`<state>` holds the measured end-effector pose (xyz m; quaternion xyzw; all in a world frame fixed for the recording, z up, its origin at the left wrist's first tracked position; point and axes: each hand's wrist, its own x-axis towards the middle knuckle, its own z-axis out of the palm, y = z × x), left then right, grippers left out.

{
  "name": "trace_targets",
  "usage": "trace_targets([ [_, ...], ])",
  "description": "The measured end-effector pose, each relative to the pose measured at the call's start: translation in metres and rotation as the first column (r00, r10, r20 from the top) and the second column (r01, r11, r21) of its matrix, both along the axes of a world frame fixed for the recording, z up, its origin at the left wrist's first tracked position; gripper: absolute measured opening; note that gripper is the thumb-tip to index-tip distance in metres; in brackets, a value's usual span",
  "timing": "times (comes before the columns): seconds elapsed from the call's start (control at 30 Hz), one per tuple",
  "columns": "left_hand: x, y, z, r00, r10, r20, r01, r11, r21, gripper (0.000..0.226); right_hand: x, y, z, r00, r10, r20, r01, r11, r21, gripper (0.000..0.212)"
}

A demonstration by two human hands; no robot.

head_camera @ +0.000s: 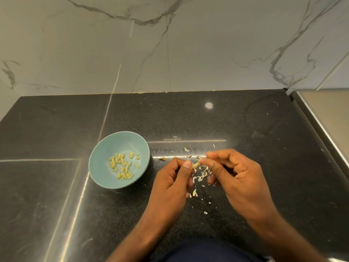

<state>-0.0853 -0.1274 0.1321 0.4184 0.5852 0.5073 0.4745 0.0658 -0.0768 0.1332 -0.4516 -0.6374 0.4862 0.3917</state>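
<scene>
Farthest back, a pale marble wall with grey veins. Below it, a black speckled stone desk, with a brushed steel surface butting against its right edge.

On the left of the desk, a round pale-blue ceramic bowl holding a loose heap of peeled yellow-green kernels.

Just right of the bowl and nearer, left hand and right hand, held close together over the desk.
- **Left hand:** fingers curled in, thumb and forefinger pinching the left end of a small pale yellowish seed.
- **Right hand:** thumb and forefinger tips closed on the right end of the seed, remaining fingers loosely bent and holding nothing.

Seed thus caught between both hands, right of the bowl and apart from it. Under and around the hands, thin whitish husk scraps scattered on the desk, a few farther off toward the wall.

Judged as shelling in progress, husk not yet fully off. To do it well:
- Keep the left pinch firm, yet light enough not to crush the kernel.
- Work a right nail into the seam and peel outward rather than squeeze.
- Stay over the scraps to keep husk out of the bowl.
- Carry only the bare kernel left and drop it among the others.
</scene>
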Motion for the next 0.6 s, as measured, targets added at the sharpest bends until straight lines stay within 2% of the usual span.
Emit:
trace_targets([
  [0.07, -0.003, 0.0, -0.005, 0.992, -0.004, -0.125, 0.011, 0.998, 0.061, 0.034, 0.001, 0.001, 0.004, 0.999, 0.046, -0.019, -0.048, 0.995, -0.088, 0.027],
  [0.17, -0.007, -0.002, -0.01, 0.96, -0.028, -0.279, 0.069, 0.988, 0.138, 0.021, -0.002, 0.001, 0.003, 0.978, 0.186, 0.094, -0.173, 0.976, -0.133, 0.034],
  [0.27, -0.007, -0.003, -0.011, 0.946, -0.038, -0.321, 0.093, 0.983, 0.159, 0.019, -0.006, -0.001, 0.001, 0.957, 0.22, 0.19, -0.219, 0.975, -0.029, 0.023],
  [0.43, -0.009, -0.004, -0.007, 0.932, -0.048, -0.358, 0.121, 0.976, 0.181, 0.011, -0.008, -0.002, -0.001, 0.958, 0.221, 0.181, -0.213, 0.975, -0.06, 0.023],
  [0.5, -0.011, -0.004, -0.006, 0.891, -0.063, -0.449, 0.173, 0.963, 0.208, 0.01, -0.008, -0.001, 0.0, 0.952, 0.25, 0.175, -0.238, 0.967, -0.09, 0.025],
  [0.6, -0.018, -0.002, -0.008, 0.76, -0.044, -0.648, 0.255, 0.937, 0.237, 0.013, -0.008, 0.0, 0.004, 0.95, 0.301, 0.081, -0.284, 0.944, -0.171, 0.035],
])
